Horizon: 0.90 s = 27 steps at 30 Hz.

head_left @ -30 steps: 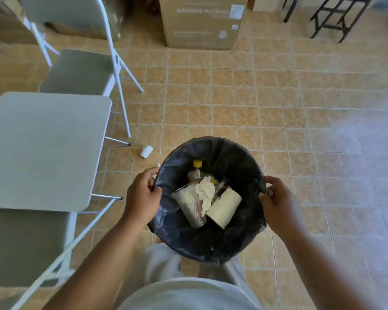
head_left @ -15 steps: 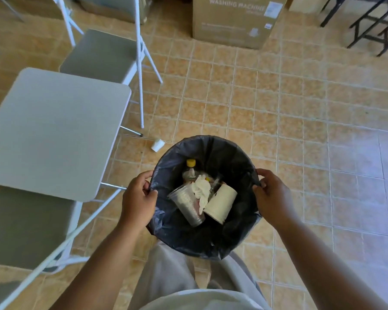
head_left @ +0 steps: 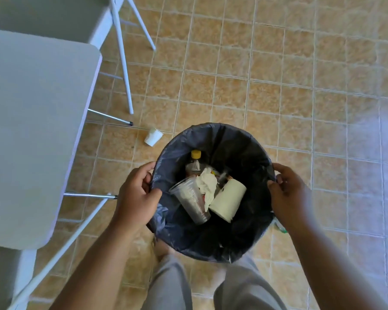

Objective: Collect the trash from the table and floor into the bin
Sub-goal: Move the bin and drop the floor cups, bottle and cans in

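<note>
I hold a round bin (head_left: 240, 144) lined with a black bag, lifted above the tiled floor. My left hand (head_left: 136, 193) grips its left rim and my right hand (head_left: 287, 190) grips its right rim. Inside lie a clear plastic cup (head_left: 192, 203), a white paper cup (head_left: 227, 201), a crumpled white tissue (head_left: 207, 184) and a bottle with a yellow cap (head_left: 195, 163). A small white paper cup (head_left: 153, 136) lies on its side on the floor, just beyond the bin's upper left edge.
A grey folding table (head_left: 31, 121) fills the left side, its metal legs reaching toward the bin. A grey chair (head_left: 61, 16) with white legs stands behind it. My legs in grey trousers (head_left: 211, 285) are below the bin. Open tiled floor lies to the right.
The view has tilted further down and closer; the cardboard box and black frames at the top have left the frame. Both hands keep their grip on the bin rim.
</note>
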Each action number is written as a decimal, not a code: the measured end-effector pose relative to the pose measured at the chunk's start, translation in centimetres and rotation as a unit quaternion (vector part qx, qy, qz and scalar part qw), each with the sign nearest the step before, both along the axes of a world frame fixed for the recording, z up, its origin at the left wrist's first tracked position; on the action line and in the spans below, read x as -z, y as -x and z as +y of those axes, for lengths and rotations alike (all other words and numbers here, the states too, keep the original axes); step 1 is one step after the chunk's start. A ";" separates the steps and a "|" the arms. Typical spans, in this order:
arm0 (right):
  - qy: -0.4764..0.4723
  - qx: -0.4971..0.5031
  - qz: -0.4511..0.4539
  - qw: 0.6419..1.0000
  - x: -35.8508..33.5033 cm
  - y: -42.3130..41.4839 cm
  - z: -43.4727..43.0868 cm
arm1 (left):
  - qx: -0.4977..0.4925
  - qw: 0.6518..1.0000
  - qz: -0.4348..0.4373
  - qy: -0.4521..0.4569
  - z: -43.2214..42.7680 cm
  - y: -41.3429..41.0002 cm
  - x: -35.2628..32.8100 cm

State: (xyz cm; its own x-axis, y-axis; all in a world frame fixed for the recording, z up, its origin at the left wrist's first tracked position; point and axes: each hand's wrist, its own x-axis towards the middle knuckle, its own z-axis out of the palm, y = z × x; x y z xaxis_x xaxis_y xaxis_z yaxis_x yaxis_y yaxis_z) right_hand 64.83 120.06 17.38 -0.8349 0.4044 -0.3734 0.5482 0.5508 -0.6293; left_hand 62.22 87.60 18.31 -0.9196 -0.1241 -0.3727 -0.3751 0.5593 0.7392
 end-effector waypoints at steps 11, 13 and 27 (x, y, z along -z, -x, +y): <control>-0.032 -0.041 0.115 0.992 19.2 15.9 -0.1 | -0.024 0.997 0.071 0.012 0.3 14.6 21.1; -0.033 -0.053 0.135 0.989 21.9 18.2 0.3 | -0.016 0.996 0.090 0.021 0.7 16.8 23.7; -0.047 -0.103 0.165 0.980 30.9 28.9 1.4 | 0.000 0.990 0.141 0.021 1.5 24.6 31.4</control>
State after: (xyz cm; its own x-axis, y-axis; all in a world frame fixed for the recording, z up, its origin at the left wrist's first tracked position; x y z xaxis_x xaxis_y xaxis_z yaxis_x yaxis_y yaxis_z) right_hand 35.92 121.50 -13.51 -0.9712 0.2349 -0.0394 0.1956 0.6922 -0.6947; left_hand 37.58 89.05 -13.10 -0.9863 -0.1340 -0.0961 -0.1575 0.5921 0.7903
